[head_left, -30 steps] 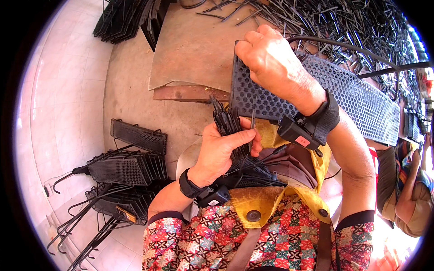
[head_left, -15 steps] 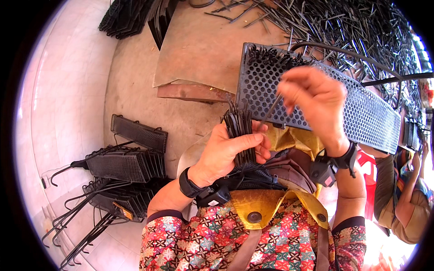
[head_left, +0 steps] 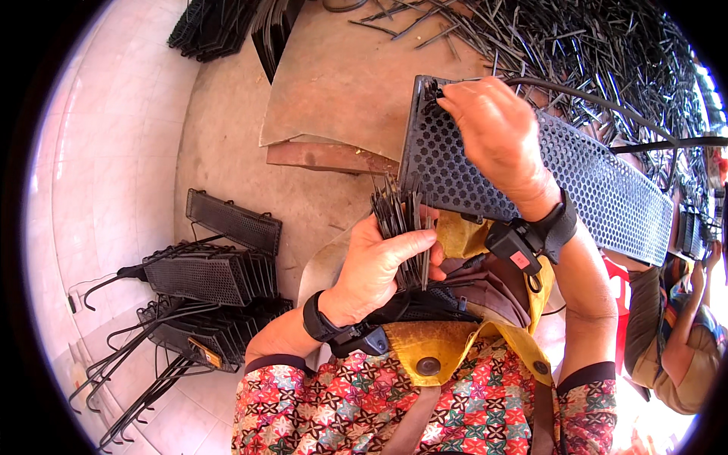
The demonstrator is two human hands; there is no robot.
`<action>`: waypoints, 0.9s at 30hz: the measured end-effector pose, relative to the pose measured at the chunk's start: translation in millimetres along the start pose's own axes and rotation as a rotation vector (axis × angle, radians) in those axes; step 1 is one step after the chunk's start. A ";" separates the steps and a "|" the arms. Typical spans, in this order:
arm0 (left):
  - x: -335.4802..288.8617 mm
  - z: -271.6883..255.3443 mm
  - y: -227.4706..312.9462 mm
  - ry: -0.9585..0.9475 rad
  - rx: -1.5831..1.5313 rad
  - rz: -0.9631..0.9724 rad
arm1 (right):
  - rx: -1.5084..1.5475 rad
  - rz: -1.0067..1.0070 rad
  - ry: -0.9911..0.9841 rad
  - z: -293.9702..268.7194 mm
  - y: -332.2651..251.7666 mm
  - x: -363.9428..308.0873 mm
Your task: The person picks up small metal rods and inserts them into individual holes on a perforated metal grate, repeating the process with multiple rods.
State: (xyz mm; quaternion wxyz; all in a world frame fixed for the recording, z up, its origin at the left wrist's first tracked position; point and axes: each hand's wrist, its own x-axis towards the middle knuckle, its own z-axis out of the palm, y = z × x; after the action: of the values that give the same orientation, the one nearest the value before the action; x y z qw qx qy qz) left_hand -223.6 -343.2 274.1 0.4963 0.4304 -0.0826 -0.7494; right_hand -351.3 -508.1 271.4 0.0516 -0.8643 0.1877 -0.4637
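Note:
My left hand is closed around an upright bundle of thin black strips, thumb across the front. Just right of it a long black tray with a perforated metal face slants away to the right. My right hand reaches over the tray's far left part with its fingers pinched together. Its fingertips are at a cluster of short dark ends along the tray's far edge. The hand covers most of that edge, and what the fingertips hold is hidden.
A large heap of loose black strips lies behind the tray. Black perforated racks with hooked handles are stacked at the left by a tiled wall. A brown board lies at the back. Another person sits at the far right.
My right hand has moved from above the tray's middle to its far left edge. The thin strip then seen in its fingers is no longer visible. My left hand has hardly moved.

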 end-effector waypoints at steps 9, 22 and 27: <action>2.9 1.2 1.7 0.050 -0.002 0.009 | -0.049 0.100 -0.122 -8.2 -7.3 9.3; -0.3 3.3 2.7 -0.056 -0.025 -0.019 | 0.582 1.052 0.009 -54.0 -60.5 -17.9; -1.4 3.5 -2.4 0.000 -0.104 -0.009 | 0.059 0.561 0.301 -44.8 -24.9 -9.6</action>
State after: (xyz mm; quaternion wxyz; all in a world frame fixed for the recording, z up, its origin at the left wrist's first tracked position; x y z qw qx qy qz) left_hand -227.6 -341.9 275.7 0.5145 0.4042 -0.0417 -0.7551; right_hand -386.0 -477.7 295.7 0.1743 -0.6987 0.4108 -0.5592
